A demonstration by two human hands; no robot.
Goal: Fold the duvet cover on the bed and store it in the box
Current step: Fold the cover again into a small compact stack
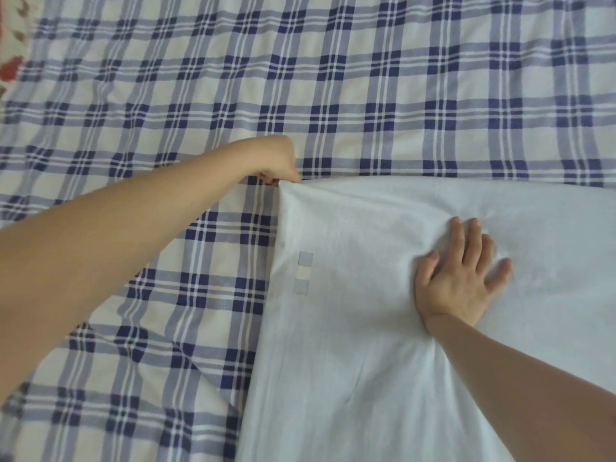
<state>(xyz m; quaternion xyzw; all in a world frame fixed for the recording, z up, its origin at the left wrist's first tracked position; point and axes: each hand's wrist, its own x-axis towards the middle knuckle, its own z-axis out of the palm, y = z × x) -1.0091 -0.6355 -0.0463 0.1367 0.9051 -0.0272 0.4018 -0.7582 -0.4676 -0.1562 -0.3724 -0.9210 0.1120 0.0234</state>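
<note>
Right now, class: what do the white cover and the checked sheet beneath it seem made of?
White duvet cover: thin matte cloth, probably cotton; it puckers where the left hand pinches its corner and dimples under the right hand. Checked sheet: similar matte cloth, blue plaid, lying in shallow wrinkles.

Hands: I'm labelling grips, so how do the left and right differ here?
The left hand pinches a corner of the white cover, fingers curled; the right hand presses flat on it, fingers spread. The left reaches farther forward than the right. Both touch the same cover.
</note>
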